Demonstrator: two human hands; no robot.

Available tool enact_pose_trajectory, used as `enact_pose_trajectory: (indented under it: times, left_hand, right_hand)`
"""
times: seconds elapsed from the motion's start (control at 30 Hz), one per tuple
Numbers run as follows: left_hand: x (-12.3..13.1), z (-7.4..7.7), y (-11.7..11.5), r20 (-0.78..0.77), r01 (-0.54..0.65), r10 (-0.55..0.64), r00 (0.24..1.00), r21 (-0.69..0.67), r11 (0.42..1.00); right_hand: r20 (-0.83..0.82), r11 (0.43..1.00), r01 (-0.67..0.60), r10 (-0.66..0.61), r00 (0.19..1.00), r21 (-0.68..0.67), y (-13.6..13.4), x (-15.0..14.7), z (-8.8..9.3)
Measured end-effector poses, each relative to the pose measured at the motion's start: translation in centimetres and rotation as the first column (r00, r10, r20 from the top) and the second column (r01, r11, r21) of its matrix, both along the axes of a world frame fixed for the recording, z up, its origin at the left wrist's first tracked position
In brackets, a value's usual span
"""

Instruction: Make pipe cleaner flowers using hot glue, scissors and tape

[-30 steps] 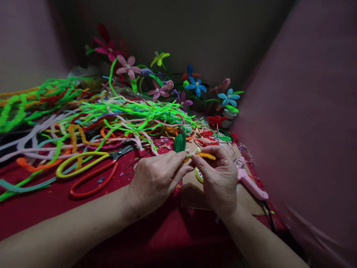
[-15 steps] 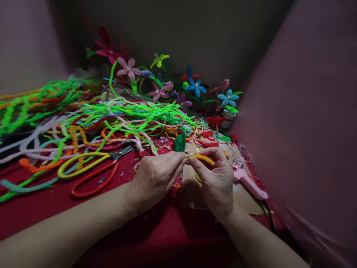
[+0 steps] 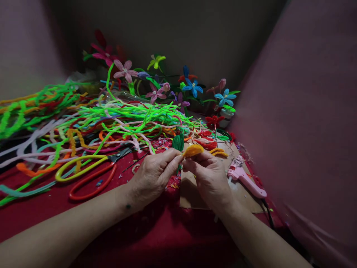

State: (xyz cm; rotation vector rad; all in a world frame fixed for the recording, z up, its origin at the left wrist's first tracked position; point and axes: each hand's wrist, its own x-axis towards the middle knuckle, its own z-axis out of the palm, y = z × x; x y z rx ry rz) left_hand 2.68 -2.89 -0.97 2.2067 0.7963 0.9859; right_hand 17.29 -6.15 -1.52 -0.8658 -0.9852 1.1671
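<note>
An orange-yellow fuzzy flower petal [image 3: 193,150], seemingly made of pipe cleaner, is held between both hands above the cardboard's left part. My left hand [image 3: 157,169] is closed, thumb and forefinger pinching the narrow end of the petal. From the right, my right hand [image 3: 213,178] closes on the same piece, its thumb below the petal and its forefinger partly hidden behind it. More orange petals [image 3: 219,152] lie just beyond my right hand. A dark green leaf-shaped piece [image 3: 177,142] shows behind the fingertips.
Scissors [image 3: 89,167] with one yellow and one red handle lie left on the red cloth [image 3: 117,230]. Pipe cleaners [image 3: 131,115] are heaped behind them. A pink glue gun [image 3: 247,180] rests on the cardboard [image 3: 192,193]. Fuzzy flowers [image 3: 192,87] stand at the back.
The orange petal has turned up and now lies across the top of my fingertips. White tips seen there before are out of sight. The whole view has shifted slightly.
</note>
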Motion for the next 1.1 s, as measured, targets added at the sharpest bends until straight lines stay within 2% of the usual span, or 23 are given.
enact_pose_trajectory:
  times: [0.33, 0.43, 0.5, 0.57, 0.67, 0.8, 0.87, 0.9, 0.97, 1.03, 1.1]
  left_hand:
    - [0.0, 0.0, -0.1, 0.059, 0.053, -0.051, 0.997, -0.039, 0.998]
    - [0.2, -0.1, -0.3, 0.102, 0.058, -0.048, 0.994, -0.106, 0.993]
    - [0.3, 0.0, -0.3, 0.159, 0.077, -0.045, 0.986, -0.199, 0.977]
    - [0.4, 0.2, -0.2, 0.230, 0.091, -0.014, 0.973, -0.329, 0.940]
    - [0.4, 0.6, 0.4, 0.338, 0.134, 0.063, 0.939, -0.530, 0.837]
    - [0.2, 0.8, 1.4, 0.446, 0.210, 0.172, 0.878, -0.683, 0.700]
    - [0.1, 0.9, 1.6, 0.458, 0.226, 0.199, 0.866, -0.715, 0.662]
    - [0.1, 0.9, 1.6, 0.459, 0.234, 0.200, 0.866, -0.724, 0.649]
    - [0.1, 0.9, 1.5, 0.459, 0.252, 0.186, 0.869, -0.733, 0.631]
    - [0.1, 0.8, 1.5, 0.459, 0.265, 0.168, 0.872, -0.733, 0.626]
    - [0.2, 0.6, 1.5, 0.462, 0.264, 0.167, 0.871, -0.727, 0.634]
  right_hand:
    - [-0.083, 1.000, 0.004, -0.003, 0.997, 0.009, 0.0, 0.0, -0.5]
    - [-0.055, 0.999, -0.003, 0.005, 0.998, 0.047, 0.0, 0.0, -0.6]
    - [-0.044, 0.999, -0.022, 0.024, 0.999, 0.032, 0.1, 0.1, -0.3]
    - [-0.049, 1.000, -0.019, 0.018, 0.999, -0.014, 0.3, 0.5, 0.3]
    - [-0.028, 0.994, 0.101, -0.101, 0.994, -0.030, 0.6, 2.0, 1.7]
    - [0.175, 0.971, 0.231, -0.237, 0.956, 0.059, 0.1, 5.2, 3.1]
    - [0.424, 0.971, 0.219, -0.240, 0.873, 0.097, -0.5, 7.0, 3.2]
    - [0.571, 0.974, 0.198, -0.225, 0.789, 0.110, -0.8, 7.7, 3.0]
    - [0.813, 0.984, 0.126, -0.177, 0.555, 0.128, -1.4, 9.1, 2.2]
    - [0.927, 0.989, 0.033, -0.148, 0.344, 0.145, -1.8, 9.9, 1.1]
    - [0.969, 0.988, -0.058, -0.126, 0.210, 0.141, -2.0, 10.4, 0.0]
